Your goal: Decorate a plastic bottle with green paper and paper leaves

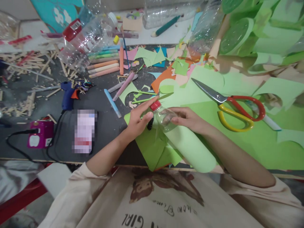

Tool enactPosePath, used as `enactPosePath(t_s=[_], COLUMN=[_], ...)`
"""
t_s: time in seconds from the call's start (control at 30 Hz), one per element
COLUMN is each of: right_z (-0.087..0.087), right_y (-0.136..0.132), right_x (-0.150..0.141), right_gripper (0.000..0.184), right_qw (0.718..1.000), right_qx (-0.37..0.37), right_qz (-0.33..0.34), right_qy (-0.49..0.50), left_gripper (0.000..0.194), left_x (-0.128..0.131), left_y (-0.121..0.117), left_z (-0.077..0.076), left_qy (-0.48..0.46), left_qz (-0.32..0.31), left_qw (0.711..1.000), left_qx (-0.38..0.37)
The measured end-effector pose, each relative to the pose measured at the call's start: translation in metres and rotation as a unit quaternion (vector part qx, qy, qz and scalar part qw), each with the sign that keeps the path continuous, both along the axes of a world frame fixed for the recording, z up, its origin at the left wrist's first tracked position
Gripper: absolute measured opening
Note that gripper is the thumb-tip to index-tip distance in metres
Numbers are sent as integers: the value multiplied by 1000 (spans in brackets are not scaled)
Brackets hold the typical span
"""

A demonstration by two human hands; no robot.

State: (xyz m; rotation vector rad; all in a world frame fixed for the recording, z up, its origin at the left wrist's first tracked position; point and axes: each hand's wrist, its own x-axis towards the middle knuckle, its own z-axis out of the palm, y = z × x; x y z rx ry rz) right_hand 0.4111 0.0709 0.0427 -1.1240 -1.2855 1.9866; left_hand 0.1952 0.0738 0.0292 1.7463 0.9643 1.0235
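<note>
A clear plastic bottle (166,118) with a red cap (155,105) lies slantwise in front of me, its body wrapped in light green paper (192,148). My left hand (139,118) is at the cap end, fingers along the cap and thumb bent in beside it. A small black thing (150,124) shows just below that thumb; I cannot tell what it is. My right hand (188,118) curls round the bottle's clear shoulder, above the paper's edge. Under the bottle lie green paper sheets (149,145). Scissors (220,99) with red and yellow handles rest open, right of my right hand.
At the left are a blue glue gun (67,95), a phone (84,131) and a purple box (41,134) with a black cable. Several markers (103,68), paper scraps (149,55), wooden sticks (30,65) and clear bottles (92,38) crowd the back. Green paper-covered bottles (237,36) stand back right.
</note>
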Motion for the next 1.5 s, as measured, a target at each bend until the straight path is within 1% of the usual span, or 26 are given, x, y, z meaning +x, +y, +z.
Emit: enactPosePath(t_s=[0.07, 0.2, 0.3, 0.43, 0.53, 0.6, 0.67, 0.8, 0.93, 1.07, 1.17, 1.3, 1.4, 1.5], right_z=[1, 1, 2, 5, 6, 6, 7, 10, 14, 16, 14, 13, 12, 12], right_y=[0, 0, 0, 0, 1, 1, 0, -1, -2, -4, -5, -5, -6, -7], right_x=[0, 1, 1, 1, 2, 2, 2, -3, -8, -10, -10, -10, -10, -10], right_gripper=[53, 47, 47, 49, 51, 52, 51, 45, 39, 40, 40, 39, 40, 41], right_qw=[1000, 1000, 999, 997, 994, 993, 992, 990, 986, 985, 986, 986, 986, 987], right_qx=[-7, -7, -5, -3, -4, -7, -10, -2, 8, 10, 16, 14, 8, 10], right_qz=[6, 11, 35, 69, 102, 119, 121, 137, 164, 162, 157, 157, 154, 151], right_qy=[-2, -14, -28, -43, -35, -26, -22, -27, -38, -54, -62, -57, -55, -62], left_gripper=[63, 82, 88, 87, 88, 88, 89, 93, 90, 88, 86, 83, 83, 85], left_x=[0, 2, 2, 2, 2, 1, 1, 4, 8, 10, 12, 12, 10, 9], left_y=[0, 0, -1, -1, 0, 1, 1, 0, -1, -2, -2, 0, 2, 3], left_z=[-2, -11, -15, -9, -2, 2, 4, 3, -2, -3, -2, -3, -4, -3], left_qy=[-19, -96, -115, -114, -119, -119, -113, -96, -94, -61, -66, -81, -64, -53], left_qz=[-19, -39, -63, -102, -163, -189, -180, -110, -62, -32, -39, -83, -91, -107], left_qw=[999, 993, 988, 984, 974, 968, 969, 980, 988, 995, 995, 991, 993, 991], left_qx=[-26, -62, -78, -86, -102, -116, -125, -138, -106, -77, -71, -70, -50, -61])
